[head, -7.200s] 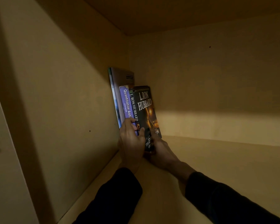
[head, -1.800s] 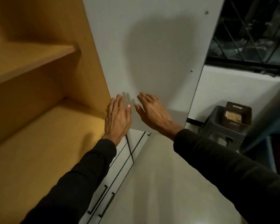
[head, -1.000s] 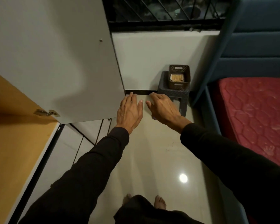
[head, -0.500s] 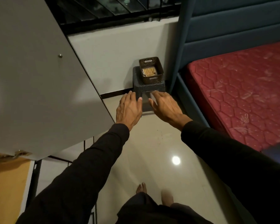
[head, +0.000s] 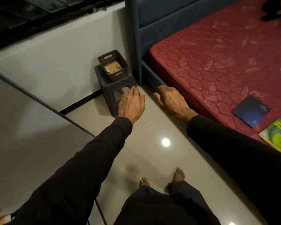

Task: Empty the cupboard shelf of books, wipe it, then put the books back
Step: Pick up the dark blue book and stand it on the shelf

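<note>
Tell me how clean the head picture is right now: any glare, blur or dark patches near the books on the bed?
Head view: dim, warm light; one round glare spot on the glossy floor; straight edges bow from the wide lens. The blue book and green book on the red mattress look soft, their print unreadable. Both open hands, left hand and right hand, look fairly sharp.

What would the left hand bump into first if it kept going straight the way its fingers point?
Probably the dark woven stool: the left hand points its straight fingers at it. The brown basket sits on top. Depth is hard to judge.
</note>
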### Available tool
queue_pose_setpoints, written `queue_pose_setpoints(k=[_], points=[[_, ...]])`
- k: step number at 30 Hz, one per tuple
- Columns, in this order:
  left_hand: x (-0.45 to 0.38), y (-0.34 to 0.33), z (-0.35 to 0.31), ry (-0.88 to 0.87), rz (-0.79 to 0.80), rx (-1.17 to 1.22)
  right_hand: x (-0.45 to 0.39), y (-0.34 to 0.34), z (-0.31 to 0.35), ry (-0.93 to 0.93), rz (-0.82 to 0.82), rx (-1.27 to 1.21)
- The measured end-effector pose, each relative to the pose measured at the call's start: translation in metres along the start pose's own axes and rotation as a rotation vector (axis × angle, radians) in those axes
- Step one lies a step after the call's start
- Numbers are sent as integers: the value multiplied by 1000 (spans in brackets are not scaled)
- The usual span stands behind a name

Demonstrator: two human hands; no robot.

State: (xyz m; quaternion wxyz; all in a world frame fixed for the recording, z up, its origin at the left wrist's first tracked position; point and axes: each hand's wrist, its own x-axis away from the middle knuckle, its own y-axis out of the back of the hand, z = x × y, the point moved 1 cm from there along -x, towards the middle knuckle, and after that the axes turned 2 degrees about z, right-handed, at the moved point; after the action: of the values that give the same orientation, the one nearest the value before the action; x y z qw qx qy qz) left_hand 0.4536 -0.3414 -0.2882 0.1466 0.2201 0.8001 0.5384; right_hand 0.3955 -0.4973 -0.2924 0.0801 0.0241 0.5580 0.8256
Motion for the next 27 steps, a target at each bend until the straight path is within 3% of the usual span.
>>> queue_pose_setpoints(k=[11,27], points=[[-60,-74,-127,-247,93,-7,46,42,-143,-212,-160,73],[-97,-167,-302,-452,192,5,127,81,-310,-456,-202,81]])
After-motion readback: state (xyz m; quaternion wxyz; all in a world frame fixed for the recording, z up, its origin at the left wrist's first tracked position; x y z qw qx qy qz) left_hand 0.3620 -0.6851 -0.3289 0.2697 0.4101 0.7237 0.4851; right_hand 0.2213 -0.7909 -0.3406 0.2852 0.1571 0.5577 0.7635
